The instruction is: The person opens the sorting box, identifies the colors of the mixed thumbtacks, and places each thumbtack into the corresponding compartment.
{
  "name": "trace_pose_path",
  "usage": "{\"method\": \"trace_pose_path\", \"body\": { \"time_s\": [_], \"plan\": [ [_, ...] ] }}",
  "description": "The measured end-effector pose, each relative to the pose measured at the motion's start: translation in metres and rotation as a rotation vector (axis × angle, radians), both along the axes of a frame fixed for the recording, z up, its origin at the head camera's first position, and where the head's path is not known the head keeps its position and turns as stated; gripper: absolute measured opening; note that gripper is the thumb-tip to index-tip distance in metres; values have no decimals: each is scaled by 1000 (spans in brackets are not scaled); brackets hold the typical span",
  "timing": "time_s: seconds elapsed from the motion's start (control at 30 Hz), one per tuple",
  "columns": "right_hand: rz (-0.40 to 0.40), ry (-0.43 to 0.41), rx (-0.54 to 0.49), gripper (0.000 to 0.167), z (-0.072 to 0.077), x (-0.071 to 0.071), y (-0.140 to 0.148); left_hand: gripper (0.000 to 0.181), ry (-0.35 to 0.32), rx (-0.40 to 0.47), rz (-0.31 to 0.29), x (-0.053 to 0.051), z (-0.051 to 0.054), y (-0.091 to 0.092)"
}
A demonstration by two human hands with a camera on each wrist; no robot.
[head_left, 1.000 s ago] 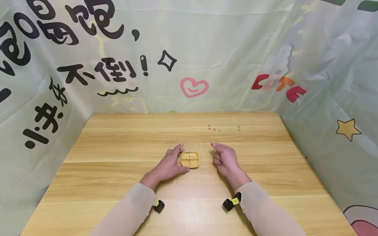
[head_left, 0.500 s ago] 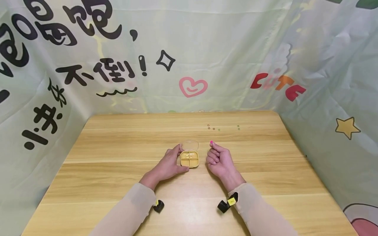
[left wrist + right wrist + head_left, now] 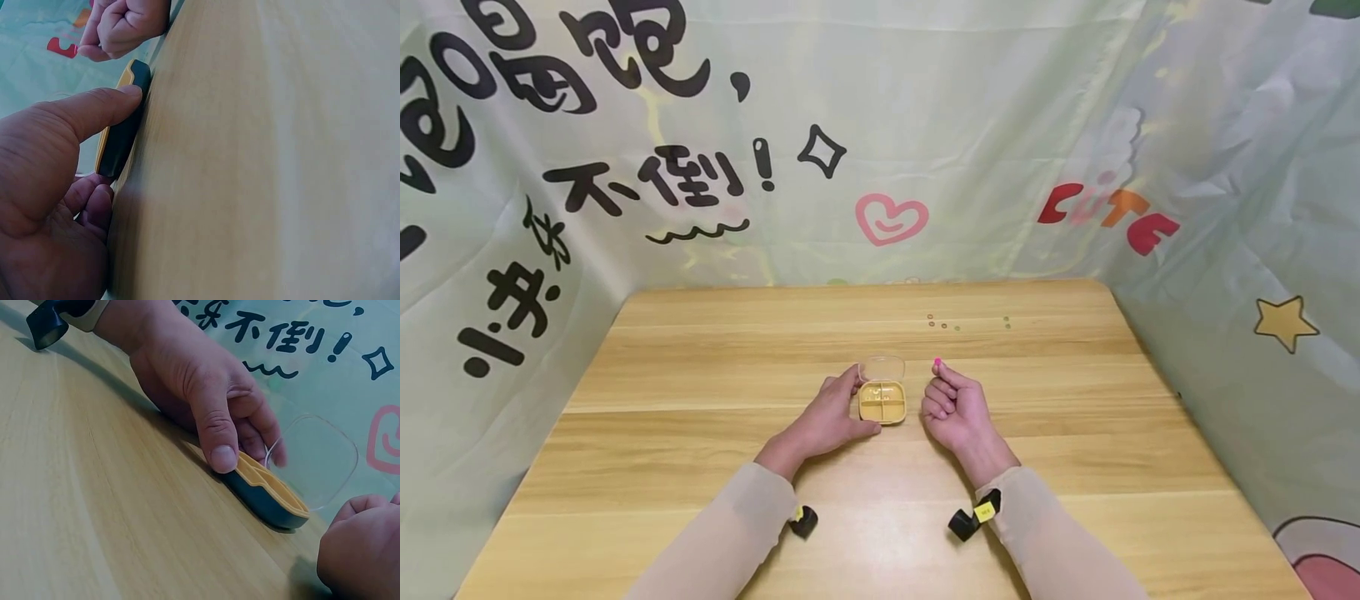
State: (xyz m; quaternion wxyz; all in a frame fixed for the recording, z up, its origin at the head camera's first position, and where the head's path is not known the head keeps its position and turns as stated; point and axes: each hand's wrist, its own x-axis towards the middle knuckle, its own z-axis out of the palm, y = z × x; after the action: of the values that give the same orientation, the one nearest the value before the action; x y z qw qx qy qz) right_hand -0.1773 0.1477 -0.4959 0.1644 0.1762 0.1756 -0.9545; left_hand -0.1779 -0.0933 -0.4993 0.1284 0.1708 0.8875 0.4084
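Observation:
A small pill box, yellow inside with several compartments, lies on the table with its clear lid raised. Its outer shell looks dark green in the right wrist view. My left hand grips the box from the left, thumb on the near side and fingers behind. Small marks show in the back compartments, too small to identify. To the box's right, my right hand pinches a tiny bright pink piece between thumb and forefinger, the other fingers curled. That piece is hidden in both wrist views.
Several tiny reddish and green ring-like pieces lie farther back on the wooden table, including a reddish one and a green one. A printed cloth encloses the back and sides.
My right hand has shifted slightly left and turned, so the pink piece now points up and shows more. My left hand and the pill box stay in place.

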Motion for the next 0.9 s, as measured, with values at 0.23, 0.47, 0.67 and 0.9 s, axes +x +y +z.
{"method": "trace_pose_path", "body": {
  "time_s": [0.23,0.47,0.67,0.9],
  "plan": [
    [-3,14,6,29,-1,0,2,109,-5,7,-2,-1,0,1],
    [1,9,17,30,-1,0,0,110,-4,-6,3,-1,-2,0],
    [1,6,34,29,-1,0,-1,111,0,-13,-2,-1,-2,-1],
    [10,92,278,18,2,2,-3,108,11,-5,-6,0,-1,-1]
  ]
}}
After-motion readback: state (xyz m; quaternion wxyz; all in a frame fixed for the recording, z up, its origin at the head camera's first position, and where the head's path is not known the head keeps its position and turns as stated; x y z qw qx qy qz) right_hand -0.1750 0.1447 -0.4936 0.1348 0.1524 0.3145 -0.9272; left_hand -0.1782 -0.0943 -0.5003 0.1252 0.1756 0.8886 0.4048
